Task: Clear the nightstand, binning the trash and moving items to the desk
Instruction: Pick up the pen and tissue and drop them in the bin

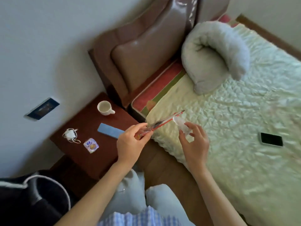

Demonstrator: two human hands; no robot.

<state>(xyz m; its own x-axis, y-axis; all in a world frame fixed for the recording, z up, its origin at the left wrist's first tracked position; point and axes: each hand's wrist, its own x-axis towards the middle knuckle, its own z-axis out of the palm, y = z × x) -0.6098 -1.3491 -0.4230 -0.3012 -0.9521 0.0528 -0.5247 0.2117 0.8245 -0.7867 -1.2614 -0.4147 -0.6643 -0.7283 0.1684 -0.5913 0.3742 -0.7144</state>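
Nightstand (pixel 84 154) holds a face mask (pixel 70 134), snack packet (pixel 91 145), blue case (pixel 109 130) and mug (pixel 105 107); left hand (pixel 130 142) pinches a red-edged wrapper (pixel 162 122), right hand (pixel 194 141) grips crumpled clear plastic (pixel 182 124) above the bed's (pixel 244 111) edge

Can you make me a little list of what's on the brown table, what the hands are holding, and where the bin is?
nightstand: mug, blue flat item, face mask, small snack packet
left hand: pinches a red wrapper
right hand: holds a crumpled clear wrapper
bin: on the floor, bottom left
bed: black phone, pillow
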